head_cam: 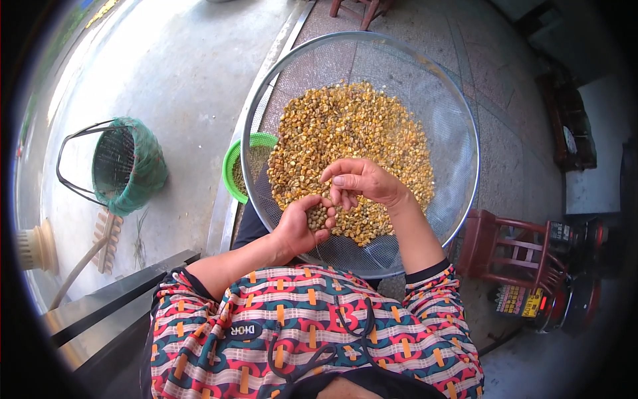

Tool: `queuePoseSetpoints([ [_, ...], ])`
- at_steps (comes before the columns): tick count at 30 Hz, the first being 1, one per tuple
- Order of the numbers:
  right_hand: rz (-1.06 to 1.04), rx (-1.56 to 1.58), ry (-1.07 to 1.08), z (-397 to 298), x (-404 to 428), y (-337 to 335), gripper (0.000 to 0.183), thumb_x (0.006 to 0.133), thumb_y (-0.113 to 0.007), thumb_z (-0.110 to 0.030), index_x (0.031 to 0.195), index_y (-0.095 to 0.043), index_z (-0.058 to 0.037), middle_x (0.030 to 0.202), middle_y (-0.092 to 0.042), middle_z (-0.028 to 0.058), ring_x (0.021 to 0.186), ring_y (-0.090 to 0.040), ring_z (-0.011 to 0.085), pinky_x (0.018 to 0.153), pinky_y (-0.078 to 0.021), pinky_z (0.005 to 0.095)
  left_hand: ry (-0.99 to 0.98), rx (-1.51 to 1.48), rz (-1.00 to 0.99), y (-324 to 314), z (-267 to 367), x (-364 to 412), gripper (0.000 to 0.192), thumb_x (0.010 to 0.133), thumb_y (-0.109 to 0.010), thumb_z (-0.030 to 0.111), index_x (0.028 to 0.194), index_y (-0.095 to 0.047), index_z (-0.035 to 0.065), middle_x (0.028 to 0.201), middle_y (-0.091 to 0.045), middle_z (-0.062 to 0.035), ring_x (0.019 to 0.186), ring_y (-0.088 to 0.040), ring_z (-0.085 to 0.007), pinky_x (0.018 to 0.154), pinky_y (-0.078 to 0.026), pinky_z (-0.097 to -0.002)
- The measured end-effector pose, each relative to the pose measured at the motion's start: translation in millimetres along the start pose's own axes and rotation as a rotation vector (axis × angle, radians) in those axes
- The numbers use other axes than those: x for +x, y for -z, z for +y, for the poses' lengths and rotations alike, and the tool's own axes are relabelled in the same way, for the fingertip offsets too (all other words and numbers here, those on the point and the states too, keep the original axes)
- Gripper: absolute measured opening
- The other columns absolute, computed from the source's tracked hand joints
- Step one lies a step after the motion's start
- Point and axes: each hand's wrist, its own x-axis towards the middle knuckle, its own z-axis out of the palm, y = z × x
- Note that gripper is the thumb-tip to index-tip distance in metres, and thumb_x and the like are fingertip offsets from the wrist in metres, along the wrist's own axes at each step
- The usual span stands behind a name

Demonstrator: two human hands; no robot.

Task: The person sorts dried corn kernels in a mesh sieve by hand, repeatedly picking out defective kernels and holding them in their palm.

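Note:
My left hand (296,227) is cupped, palm up, around a handful of small round brownish seeds (316,218) that look like dried peas. Just above and to its right hovers my right hand (366,182), its fingers bent and the thumb close to the index finger. Whether anything sits between those fingertips is hidden. Both hands are over a large round metal mesh sieve (476,154). In it lies a wide heap of yellow corn kernels (354,117), mixed with darker round seeds. A bright green plastic basket (229,172) holding similar round seeds (259,155) stands partly under the sieve's left rim.
To the left, a dark basket wrapped in green netting (144,164) lies near a wooden rake head (105,239). A reddish-brown chair (518,249) is right of the sieve, beside stacked boxed goods (528,301). Stool legs (369,12) show beyond the far rim.

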Motion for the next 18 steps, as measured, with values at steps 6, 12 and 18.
queuePoseSetpoints([
  [6,0.385,-0.637,-0.145,19,-4,14,0.017,0.085,-0.051,-0.013,0.096,-0.060,-0.0036,0.079,-0.066,0.0107,0.064,-0.063,0.0189,0.056,-0.0495,0.0302,0.018,0.015,-0.031,5,0,4,0.020,0.091,-0.040,0.022,0.083,-0.052,0.0075,0.073,-0.054,-0.0040,0.060,-0.048,-0.0149,0.041,-0.034,-0.0235],
  [12,0.484,-1.261,-0.101,33,-10,-6,0.015,0.082,-0.051,-0.015,0.091,-0.057,-0.0047,0.079,-0.064,0.0173,0.077,-0.064,0.0331,0.070,-0.0510,0.0435,0.175,0.075,-0.226,7,-4,-3,0.022,0.092,-0.039,0.020,0.083,-0.051,0.0045,0.073,-0.052,-0.0069,0.058,-0.046,-0.0155,0.041,-0.032,-0.0233],
  [18,0.406,-1.456,-0.200,33,-7,-17,0.016,0.081,-0.052,-0.016,0.092,-0.054,-0.0040,0.072,-0.063,0.0149,0.070,-0.065,0.0289,0.063,-0.0513,0.0419,0.291,0.075,-0.277,7,-6,-2,0.023,0.092,-0.039,0.020,0.083,-0.051,0.0029,0.073,-0.053,-0.0071,0.058,-0.046,-0.0153,0.040,-0.032,-0.0227],
])
